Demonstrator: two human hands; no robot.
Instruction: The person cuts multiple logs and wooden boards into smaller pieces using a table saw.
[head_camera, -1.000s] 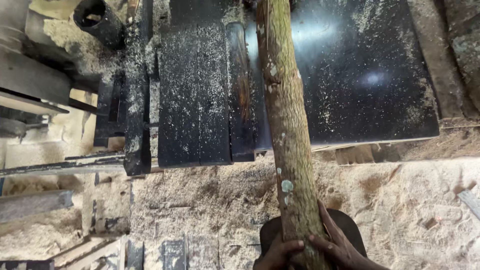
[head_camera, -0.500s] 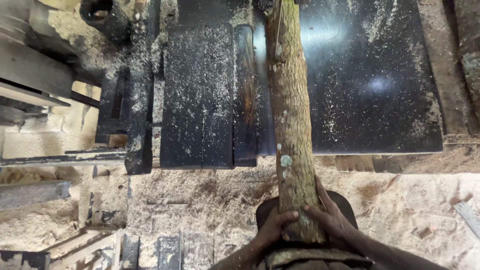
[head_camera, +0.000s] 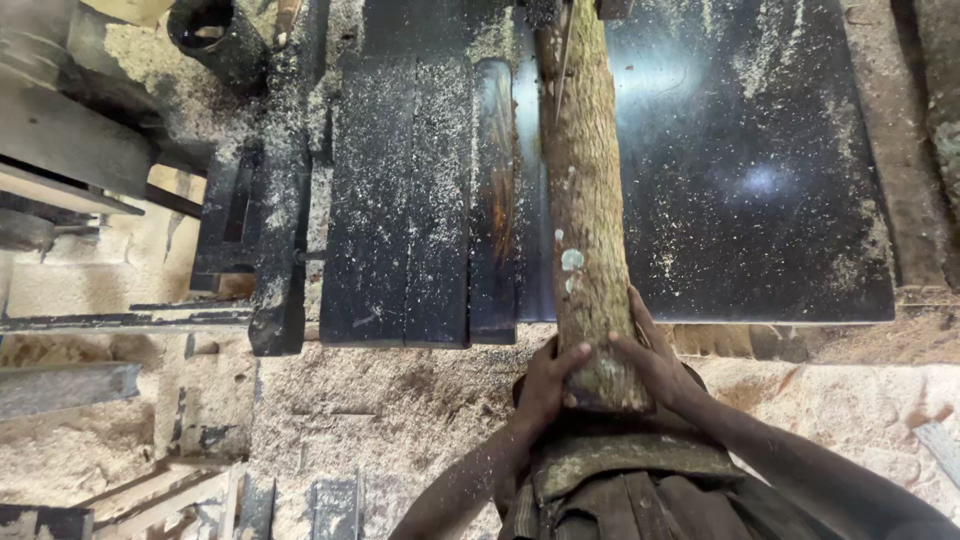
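Note:
A long rough log (head_camera: 585, 200) with bark lies lengthwise on a black metal saw table (head_camera: 760, 180), running away from me. My left hand (head_camera: 545, 385) grips the near end of the log from the left side. My right hand (head_camera: 655, 360) grips the same end from the right. The log's near end overhangs the table's front edge. At the far end a thin saw blade (head_camera: 563, 50) meets the log near the top of the view.
Black metal plates (head_camera: 400, 190) dusted with sawdust lie left of the log. Sawdust covers the ground (head_camera: 400, 400) below the table. A dark round pipe (head_camera: 215, 35) stands at the top left. Wooden planks (head_camera: 60, 150) and metal rails sit at the left.
The log has slid forward along the table away from me. Both my hands have come further into view, wrapped around its near end.

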